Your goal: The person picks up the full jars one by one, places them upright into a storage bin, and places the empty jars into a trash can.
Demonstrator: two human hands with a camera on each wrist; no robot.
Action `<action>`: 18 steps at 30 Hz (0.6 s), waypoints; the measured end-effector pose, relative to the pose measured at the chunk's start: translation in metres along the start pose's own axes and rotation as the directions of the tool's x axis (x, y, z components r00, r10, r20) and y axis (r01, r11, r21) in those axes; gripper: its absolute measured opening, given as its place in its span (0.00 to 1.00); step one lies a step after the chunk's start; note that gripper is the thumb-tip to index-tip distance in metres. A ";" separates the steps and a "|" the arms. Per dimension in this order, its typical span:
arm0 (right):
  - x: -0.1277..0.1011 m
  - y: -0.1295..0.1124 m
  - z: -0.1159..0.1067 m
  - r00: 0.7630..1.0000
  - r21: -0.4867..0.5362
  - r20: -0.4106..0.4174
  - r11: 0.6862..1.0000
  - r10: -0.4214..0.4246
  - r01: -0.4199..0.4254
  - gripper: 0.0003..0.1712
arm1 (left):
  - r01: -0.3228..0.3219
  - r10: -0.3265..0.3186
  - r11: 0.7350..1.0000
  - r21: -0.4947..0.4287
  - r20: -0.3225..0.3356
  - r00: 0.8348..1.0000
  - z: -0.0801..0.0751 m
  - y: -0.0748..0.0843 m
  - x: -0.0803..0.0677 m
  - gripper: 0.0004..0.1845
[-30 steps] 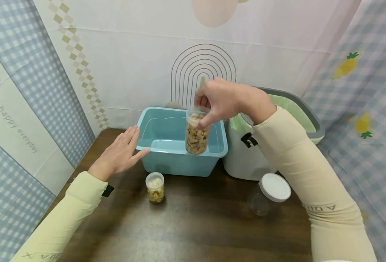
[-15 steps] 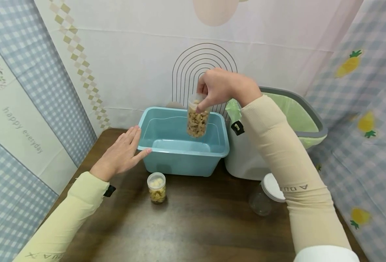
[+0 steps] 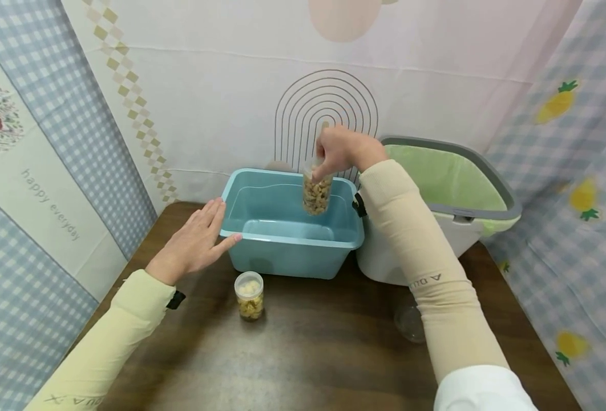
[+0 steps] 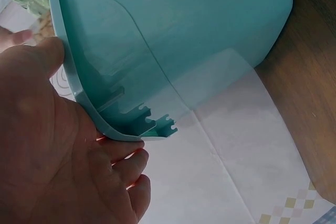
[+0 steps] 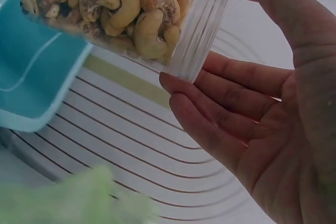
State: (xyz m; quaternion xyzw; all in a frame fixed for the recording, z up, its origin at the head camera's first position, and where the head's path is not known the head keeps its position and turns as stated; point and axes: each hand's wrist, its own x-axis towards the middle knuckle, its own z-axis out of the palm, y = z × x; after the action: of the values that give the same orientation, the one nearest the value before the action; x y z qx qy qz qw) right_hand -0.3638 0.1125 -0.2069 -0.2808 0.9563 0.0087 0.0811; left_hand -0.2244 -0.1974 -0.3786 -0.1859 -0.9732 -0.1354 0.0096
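My right hand (image 3: 338,149) grips a clear plastic jar of mixed nuts, mostly cashews (image 5: 131,11), by its lid end, thumb on one side and fingers on the other. The nut jar (image 3: 316,197) hangs upright over the back right part of a light blue plastic basin (image 3: 287,260). My left hand (image 3: 192,240) lies at the basin's left side with fingers extended. In the left wrist view its thumb and fingertips touch the basin's rim (image 4: 79,95). A smaller clear jar with pale yellow pieces (image 3: 250,297) stands on the table in front of the basin.
Right of the basin stands a white bin with a grey rim (image 3: 449,208) and a light green bag liner (image 3: 447,174). A clear jar (image 3: 409,324) is mostly hidden under my right forearm. Patterned cloth (image 3: 200,108) hangs behind the dark wooden table (image 3: 323,354).
My right hand has carried the nut jar from the basin's front edge up and back, then slightly down over its inside. My right forearm has swung left across the clear jar. The left hand stays put.
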 end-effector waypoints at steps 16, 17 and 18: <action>0.040 0.025 0.073 0.993 0.084 0.066 0.991 0.098 -0.104 0.18 | -0.001 0.001 1.000 -0.029 -0.024 1.000 0.008 0.005 0.002 0.48; 0.040 0.027 0.076 0.992 0.086 0.067 0.990 0.105 -0.111 0.17 | -0.004 0.003 1.000 -0.030 -0.027 1.000 0.009 0.006 0.002 0.48; 0.039 0.028 0.079 0.992 0.089 0.068 0.989 0.110 -0.116 0.16 | -0.005 0.004 0.999 -0.033 -0.029 1.000 0.009 0.007 0.003 0.48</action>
State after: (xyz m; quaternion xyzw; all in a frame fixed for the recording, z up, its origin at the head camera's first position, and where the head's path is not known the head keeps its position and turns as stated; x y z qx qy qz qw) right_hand -0.3998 0.1202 -0.2924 -0.2215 0.9670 -0.0222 0.1237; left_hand -0.2240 -0.1875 -0.3856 -0.1864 -0.9701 -0.1541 0.0210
